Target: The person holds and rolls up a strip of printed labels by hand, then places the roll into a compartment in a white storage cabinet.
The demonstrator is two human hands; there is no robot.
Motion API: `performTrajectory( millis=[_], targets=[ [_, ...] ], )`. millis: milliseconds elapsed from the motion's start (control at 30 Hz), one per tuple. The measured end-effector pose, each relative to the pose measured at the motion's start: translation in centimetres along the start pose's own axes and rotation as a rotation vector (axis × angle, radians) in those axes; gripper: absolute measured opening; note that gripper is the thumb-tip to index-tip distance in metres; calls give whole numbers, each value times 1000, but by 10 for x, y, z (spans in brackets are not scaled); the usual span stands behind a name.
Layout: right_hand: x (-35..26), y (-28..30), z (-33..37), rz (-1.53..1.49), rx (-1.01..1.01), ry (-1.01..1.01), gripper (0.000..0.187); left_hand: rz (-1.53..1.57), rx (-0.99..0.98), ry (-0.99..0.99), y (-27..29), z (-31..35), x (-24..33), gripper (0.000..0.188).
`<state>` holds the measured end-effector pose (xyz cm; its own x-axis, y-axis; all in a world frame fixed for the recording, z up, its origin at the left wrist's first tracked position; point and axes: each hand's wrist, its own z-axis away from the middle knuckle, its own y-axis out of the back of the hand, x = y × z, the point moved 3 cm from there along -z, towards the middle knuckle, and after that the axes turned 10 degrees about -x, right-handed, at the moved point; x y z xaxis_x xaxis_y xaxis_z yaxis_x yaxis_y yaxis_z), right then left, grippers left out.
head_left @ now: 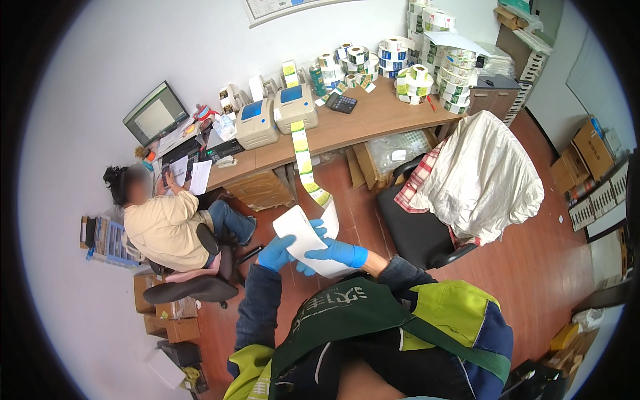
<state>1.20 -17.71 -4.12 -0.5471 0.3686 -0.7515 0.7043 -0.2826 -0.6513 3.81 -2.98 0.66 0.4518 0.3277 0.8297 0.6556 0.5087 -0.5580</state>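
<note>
A long strip of yellow-green labels [303,160] comes out of the right label printer [294,110] and hangs down over the desk edge toward me. Its near end is a white folded stack of label strip [300,235], blank side up. My left hand [276,253], in a blue glove, grips the stack's left side. From the right, my right hand [341,253], also blue-gloved, closes on the same stack, thumb on top. Some fingertips show past the stack's edges; the rest are hidden beneath it.
A second printer [257,124] stands on the wooden desk [373,123], with label rolls [413,85] and a calculator [341,103] nearby. To my right is a black chair [417,227] draped with a white cloth [480,180]. A seated person [167,223] works at left by a monitor [157,113].
</note>
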Motion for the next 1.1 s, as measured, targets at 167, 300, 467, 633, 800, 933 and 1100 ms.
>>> performTrajectory(
  millis=[167, 300, 467, 633, 800, 933, 1100],
  targets=[
    [-3, 7, -2, 35, 110, 157, 48, -298, 183, 100, 0, 0, -2, 49],
    [-2, 21, -2, 465, 451, 72, 40, -411, 316, -69, 11, 0, -14, 28],
    [-10, 33, 41, 1142, 871, 177, 29, -398, 406, -296, -10, 3, 7, 29],
    [-2, 9, 38, -228, 171, -169, 48, -579, 478, -284, -20, 10, -3, 29],
    [-16, 21, -1, -824, 155, 119, 58, -925, 291, -273, -55, 7, -26, 35],
    [-20, 67, -21, -714, 249, 114, 38, -816, 223, -254, -98, 7, -15, 28],
    [-23, 102, -46, -791, 306, 70, 44, -677, 308, -242, -103, 24, -15, 25]
  ],
)
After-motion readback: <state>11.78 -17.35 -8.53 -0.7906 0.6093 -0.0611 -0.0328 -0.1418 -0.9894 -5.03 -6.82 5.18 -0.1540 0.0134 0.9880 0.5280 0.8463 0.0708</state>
